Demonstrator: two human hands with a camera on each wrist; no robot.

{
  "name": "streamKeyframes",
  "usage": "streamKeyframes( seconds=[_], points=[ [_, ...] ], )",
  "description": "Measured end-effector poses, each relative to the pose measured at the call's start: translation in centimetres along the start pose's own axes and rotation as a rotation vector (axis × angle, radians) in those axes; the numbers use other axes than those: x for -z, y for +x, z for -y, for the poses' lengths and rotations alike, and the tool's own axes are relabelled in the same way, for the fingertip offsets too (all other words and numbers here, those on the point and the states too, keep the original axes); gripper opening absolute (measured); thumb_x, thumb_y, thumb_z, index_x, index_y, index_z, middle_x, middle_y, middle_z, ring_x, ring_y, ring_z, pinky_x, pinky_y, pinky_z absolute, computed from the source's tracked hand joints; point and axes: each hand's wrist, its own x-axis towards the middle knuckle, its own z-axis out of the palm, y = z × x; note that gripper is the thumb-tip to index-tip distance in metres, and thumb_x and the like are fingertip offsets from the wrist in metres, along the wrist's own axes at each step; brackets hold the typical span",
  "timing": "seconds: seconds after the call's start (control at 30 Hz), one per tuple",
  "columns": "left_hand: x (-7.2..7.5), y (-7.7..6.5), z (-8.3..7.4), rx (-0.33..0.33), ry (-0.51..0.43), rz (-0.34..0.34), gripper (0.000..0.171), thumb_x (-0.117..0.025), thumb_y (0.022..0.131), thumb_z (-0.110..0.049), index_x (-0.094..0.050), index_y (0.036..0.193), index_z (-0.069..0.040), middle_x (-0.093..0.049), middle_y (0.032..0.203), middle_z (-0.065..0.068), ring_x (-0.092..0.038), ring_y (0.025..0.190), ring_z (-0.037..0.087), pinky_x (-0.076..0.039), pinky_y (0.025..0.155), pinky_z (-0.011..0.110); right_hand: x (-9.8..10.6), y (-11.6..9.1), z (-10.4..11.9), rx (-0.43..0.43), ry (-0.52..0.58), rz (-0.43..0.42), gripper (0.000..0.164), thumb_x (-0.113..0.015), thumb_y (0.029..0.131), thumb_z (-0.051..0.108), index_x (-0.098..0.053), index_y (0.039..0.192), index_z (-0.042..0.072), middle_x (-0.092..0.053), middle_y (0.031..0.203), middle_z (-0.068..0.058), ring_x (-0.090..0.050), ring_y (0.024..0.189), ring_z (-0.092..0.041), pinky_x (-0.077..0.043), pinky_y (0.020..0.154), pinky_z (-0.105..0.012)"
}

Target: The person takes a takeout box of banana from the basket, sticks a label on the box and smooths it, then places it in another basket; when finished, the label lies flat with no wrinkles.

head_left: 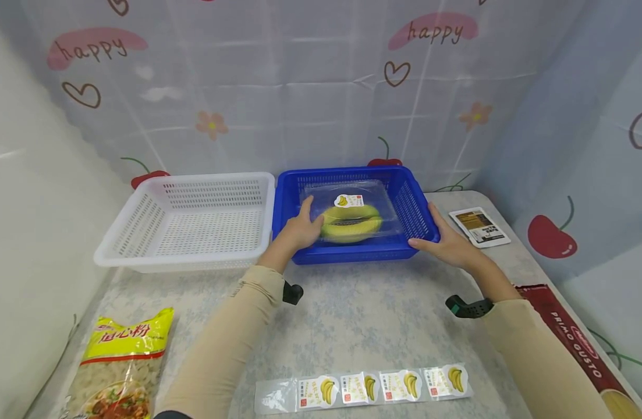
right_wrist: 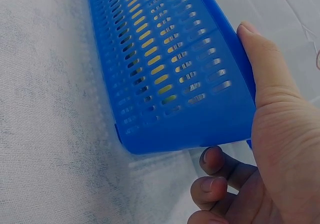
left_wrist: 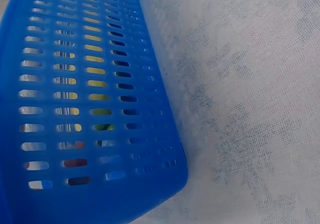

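A clear plastic box with bananas inside lies in the blue basket; a banana label is stuck on its lid. My left hand reaches over the basket's left front rim, index finger and thumb extended at the box's left edge; its other fingers are hidden. With my right hand I grip the basket's right front corner. In the right wrist view the thumb lies along the rim and the other fingers curl by the end wall. Yellow shows through the basket's slots.
To the left, a white basket stands beside the blue one. A yellow-topped food bag lies front left, a strip of banana labels in front. A white-framed card and a red package are on the right.
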Motion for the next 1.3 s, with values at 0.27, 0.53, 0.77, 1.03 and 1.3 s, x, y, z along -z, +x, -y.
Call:
streamKeyframes(
  seconds=[0.27,0.53,0.77,1.03,1.3],
  points=[
    [-0.5,-0.3,0.1,0.025,0.030,-0.083,0.060,-0.032,0.107,-0.039,-0.008,0.160,-0.027,-0.016,0.159,0.034,-0.021,0.146,0.052,-0.024,0.116,0.065,-0.4,0.1,0.0,-0.008,-0.005,0.005,0.111,-0.062,0.092,0.054,0.028,0.152,0.033,0.010,0.167,-0.017,-0.009,0.149,-0.052,-0.019,0.111,-0.074],
    [-0.3,-1.8,-1.1,-0.089,0.052,-0.171,0.057,-0.034,0.105,-0.033,-0.017,0.159,-0.028,-0.030,0.148,0.025,-0.037,0.135,0.043,-0.038,0.108,0.059,-0.1,0.3,-0.5,-0.004,-0.013,-0.004,0.111,-0.062,0.092,0.054,0.028,0.152,0.032,0.012,0.166,-0.015,-0.008,0.149,-0.052,-0.018,0.111,-0.074],
    [0.1,-4.5,-1.5,-0.205,0.063,-0.244,0.059,-0.037,0.103,-0.035,-0.018,0.159,-0.029,-0.030,0.151,0.019,-0.033,0.137,0.037,-0.041,0.106,0.056,0.1,0.4,-0.6,0.006,-0.010,-0.012,0.112,-0.063,0.092,0.053,0.027,0.153,0.030,0.011,0.166,-0.016,-0.010,0.149,-0.053,-0.019,0.110,-0.074],
    [-0.2,-8.0,-0.2,-0.341,0.131,-0.347,0.063,-0.050,0.099,-0.028,-0.027,0.157,-0.024,-0.041,0.145,0.016,-0.041,0.132,0.034,-0.043,0.104,0.053,-0.1,0.2,-0.5,-0.004,-0.027,-0.023,0.112,-0.063,0.091,0.055,0.024,0.155,0.026,0.007,0.166,-0.019,-0.012,0.148,-0.054,-0.021,0.110,-0.074],
    [-0.7,-10.7,1.5,-0.416,0.168,-0.461,0.062,-0.053,0.097,-0.026,-0.033,0.155,-0.021,-0.042,0.144,0.017,-0.038,0.136,0.036,-0.041,0.107,0.055,-1.0,-1.3,0.0,0.004,-0.213,-0.236,0.110,-0.060,0.087,0.068,0.002,0.161,0.017,-0.022,0.157,-0.031,-0.034,0.137,-0.054,-0.035,0.102,-0.073]
  ],
)
